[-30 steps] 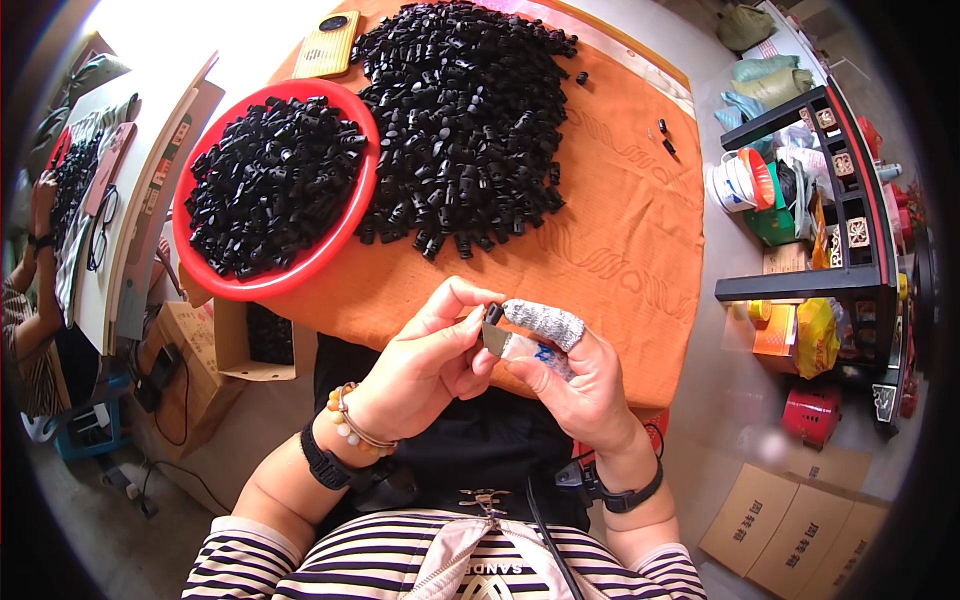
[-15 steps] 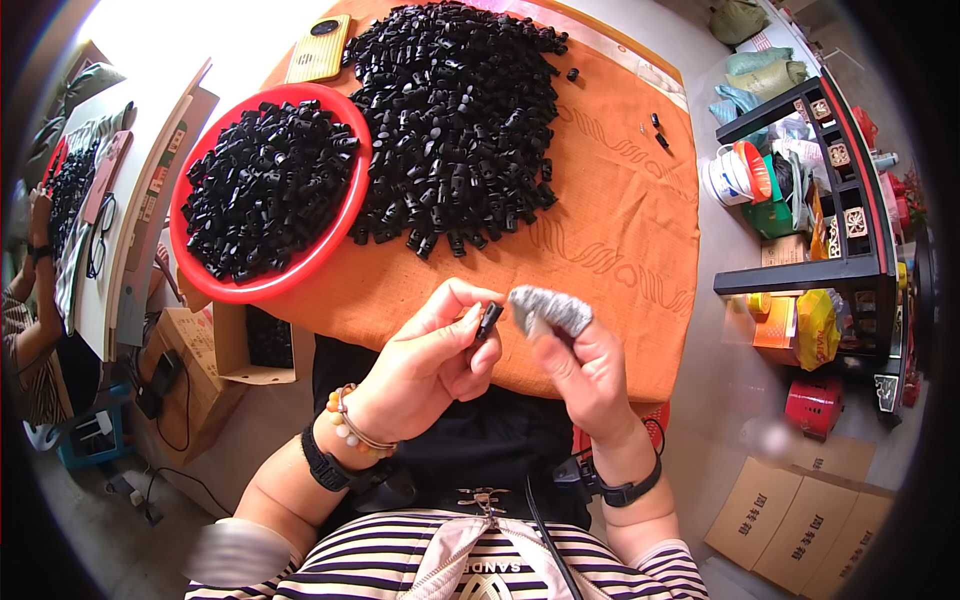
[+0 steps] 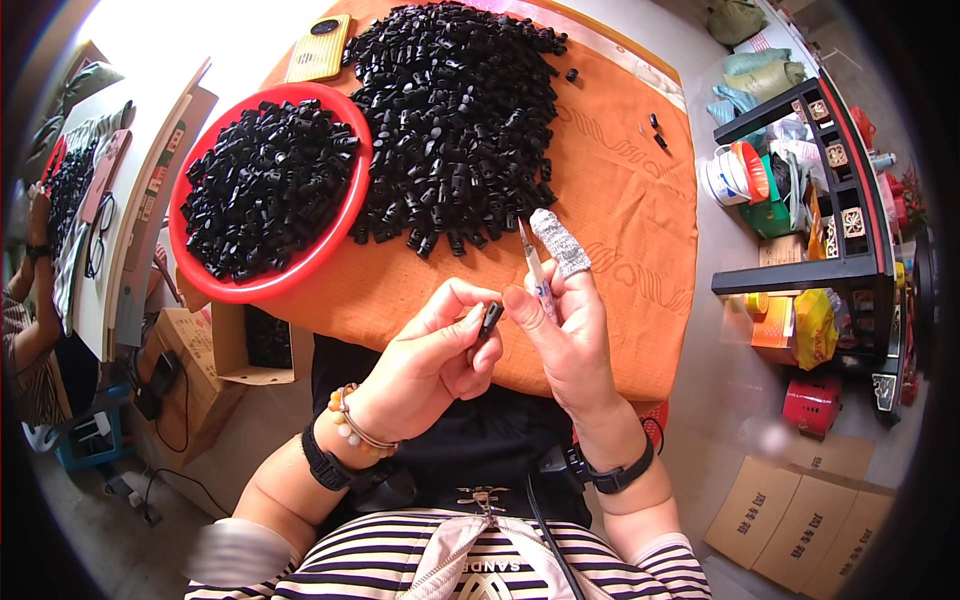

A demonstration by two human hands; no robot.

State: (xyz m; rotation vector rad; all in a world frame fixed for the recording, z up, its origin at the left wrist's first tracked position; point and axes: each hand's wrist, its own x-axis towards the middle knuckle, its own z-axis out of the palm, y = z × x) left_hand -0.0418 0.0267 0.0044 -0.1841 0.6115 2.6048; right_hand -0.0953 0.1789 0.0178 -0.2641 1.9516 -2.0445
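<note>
Between thumb and fingers, my left hand (image 3: 430,345) pinches a small black plastic piece (image 3: 490,320), tilted, in front of the table's near edge. Just right of it, my right hand (image 3: 570,340) grips a small knife (image 3: 535,268) with a slim pointed blade and a whitish handle. The blade points up and away from the black piece, not touching it. A grey knitted finger cover (image 3: 561,242) sits on the right index finger. Ahead lies a large heap of similar black pieces (image 3: 455,130), and more fill a red basin (image 3: 362,185) to its left.
An orange cloth (image 3: 620,210) covers the table. A yellow box-like device (image 3: 320,48) lies at the far left, and a few loose black pieces (image 3: 656,130) at the right. An open carton (image 3: 255,375) stands below the basin. A black shelf (image 3: 800,280) is at the right.
My right hand has turned so the index finger points away and the knife has come into view, blade up. My left hand stays in place with the black piece.
</note>
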